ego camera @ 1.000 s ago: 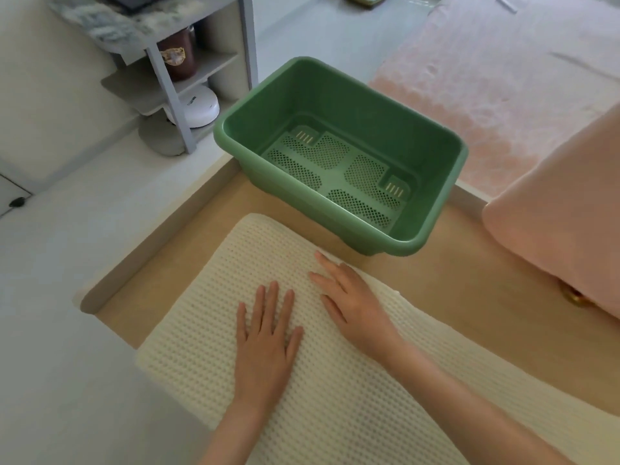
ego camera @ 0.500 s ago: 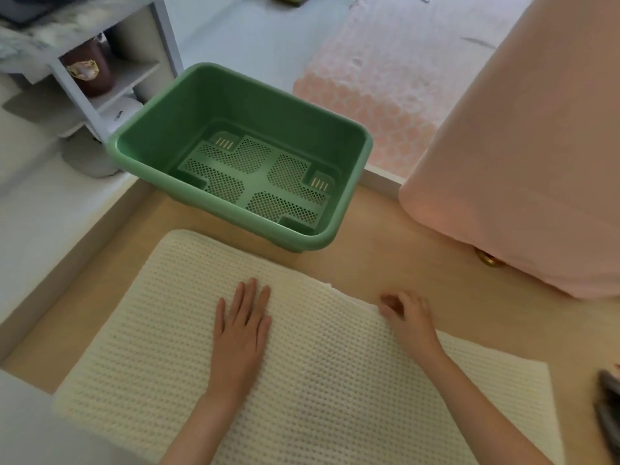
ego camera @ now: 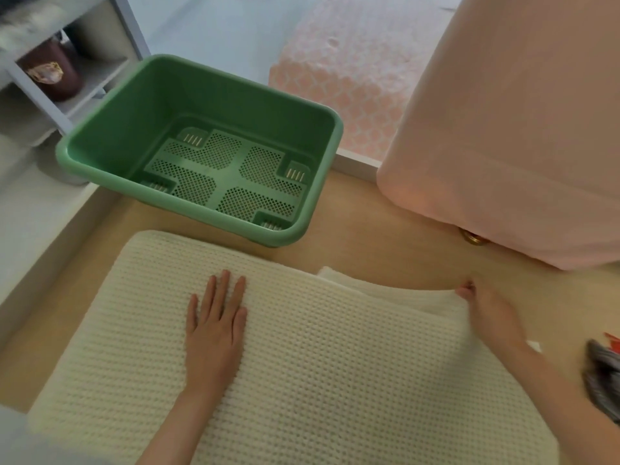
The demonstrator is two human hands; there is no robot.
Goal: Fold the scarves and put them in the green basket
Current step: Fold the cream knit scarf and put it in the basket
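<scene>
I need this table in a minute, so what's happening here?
A person is folding a cream waffle-knit scarf on the wooden table. The left hand lies flat on the scarf, holding it down, while the right hand pinches its far right edge, where a layer is lifted. The green basket stands just behind the scarf with nothing in it yet.

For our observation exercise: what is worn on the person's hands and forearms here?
Nothing visible: the left hand and right hand are bare, without gloves, rings or a watch; both forearms are bare to the frame edge, no sleeves showing.
</scene>
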